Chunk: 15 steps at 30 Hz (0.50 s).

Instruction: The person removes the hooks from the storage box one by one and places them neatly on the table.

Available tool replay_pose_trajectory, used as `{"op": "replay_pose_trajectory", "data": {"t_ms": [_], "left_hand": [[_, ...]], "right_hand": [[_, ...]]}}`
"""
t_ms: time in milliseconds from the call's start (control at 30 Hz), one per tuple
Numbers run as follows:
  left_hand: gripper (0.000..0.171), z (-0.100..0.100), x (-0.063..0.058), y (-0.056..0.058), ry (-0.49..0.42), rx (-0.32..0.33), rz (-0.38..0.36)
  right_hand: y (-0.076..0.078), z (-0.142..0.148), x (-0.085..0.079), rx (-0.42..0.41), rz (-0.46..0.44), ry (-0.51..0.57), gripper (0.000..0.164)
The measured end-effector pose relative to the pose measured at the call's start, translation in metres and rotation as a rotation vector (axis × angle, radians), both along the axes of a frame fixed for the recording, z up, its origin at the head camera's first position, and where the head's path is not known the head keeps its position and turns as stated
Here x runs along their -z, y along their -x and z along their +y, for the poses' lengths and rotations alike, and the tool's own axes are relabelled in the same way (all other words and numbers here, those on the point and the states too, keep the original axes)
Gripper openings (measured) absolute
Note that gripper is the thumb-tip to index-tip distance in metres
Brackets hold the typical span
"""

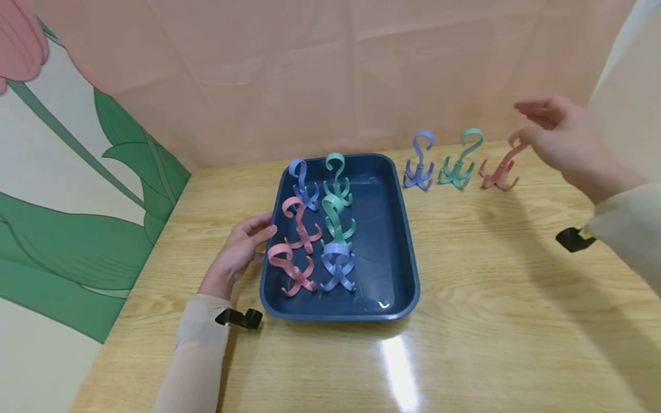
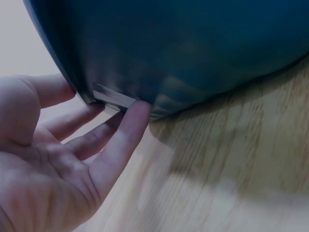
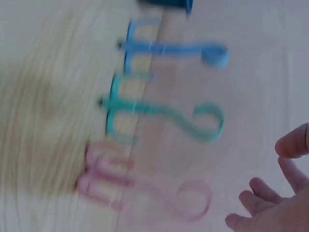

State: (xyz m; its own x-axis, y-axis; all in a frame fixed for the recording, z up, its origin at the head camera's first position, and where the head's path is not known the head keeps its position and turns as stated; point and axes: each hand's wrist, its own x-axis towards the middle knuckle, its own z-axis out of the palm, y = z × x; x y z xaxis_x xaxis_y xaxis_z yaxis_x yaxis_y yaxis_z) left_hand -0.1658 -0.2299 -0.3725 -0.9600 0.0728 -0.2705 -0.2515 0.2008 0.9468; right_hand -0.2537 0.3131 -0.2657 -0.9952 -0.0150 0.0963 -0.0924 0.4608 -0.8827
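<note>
My left hand (image 1: 240, 249) holds the left side of a dark blue tray (image 1: 410, 269), thumb at the rim. In the left wrist view its fingers reach the tray's outer wall (image 2: 193, 53). Inside the tray stand several plastic four-prong hooks in pink (image 1: 301, 235), green (image 1: 335, 221) and periwinkle blue (image 1: 338, 269). At the table's back right, a row runs from a blue hook (image 1: 419, 169) to a green hook (image 1: 458, 166) to a pink hook (image 1: 500, 172). My right hand (image 1: 563, 137) hovers by the pink hook's curved top, fingers apart and holding nothing; the right wrist view shows a gap between them.
The wooden table (image 1: 465, 344) meets a pink cloth backdrop (image 1: 284, 86) just behind the hooks. A wall with painted leaves and a flower (image 1: 119, 166) is on the left. The hooks in the tray are gathered in its left half.
</note>
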Motion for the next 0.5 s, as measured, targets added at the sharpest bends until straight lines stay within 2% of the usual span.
{"op": "replay_pose_trajectory", "data": {"t_ms": [167, 367, 433, 500], "left_hand": [[0.049, 0.000, 0.000, 0.000, -0.001, -0.012, -0.003], [0.049, 0.001, 0.000, 0.001, -0.001, -0.027, -0.008], [0.049, 0.001, -0.001, 0.001, -0.004, -0.031, -0.012], [0.048, 0.001, -0.001, 0.002, -0.005, -0.034, -0.020]], "right_hand": [[-0.024, -0.044, 0.003, -0.108, 0.058, 0.074, 0.045], [-0.057, -0.095, 0.023, -0.291, 0.150, 0.254, 0.041], [-0.067, -0.109, 0.030, -0.367, 0.138, 0.337, 0.041], [-0.077, -0.122, 0.034, -0.428, 0.118, 0.374, 0.040]]}}
